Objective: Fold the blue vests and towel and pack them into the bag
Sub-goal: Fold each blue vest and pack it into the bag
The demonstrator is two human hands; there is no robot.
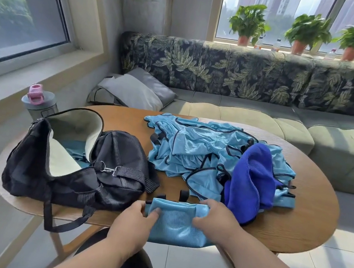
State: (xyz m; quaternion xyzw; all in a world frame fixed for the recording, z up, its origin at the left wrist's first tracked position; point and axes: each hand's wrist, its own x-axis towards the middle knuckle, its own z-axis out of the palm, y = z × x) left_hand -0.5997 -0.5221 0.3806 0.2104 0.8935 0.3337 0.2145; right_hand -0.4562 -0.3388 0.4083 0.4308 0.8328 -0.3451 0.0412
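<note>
A folded light-blue mesh vest (pixel 174 228) lies at the table's near edge, hanging partly over it. My left hand (pixel 134 223) pinches its left end and my right hand (pixel 215 221) grips its right end. Behind it lies a heap of light-blue vests (pixel 192 150) with black trim. A dark-blue towel (pixel 250 182) is draped over the right of the heap. The black bag (pixel 76 163) stands open at the left, with blue fabric (pixel 73 151) showing inside.
The oval wooden table (pixel 297 226) holds everything. A grey bottle with a pink lid (pixel 37 102) stands at the far left behind the bag. The bag's strap (pixel 56 223) dangles over the near edge. A sofa (pixel 269 117) runs behind the table.
</note>
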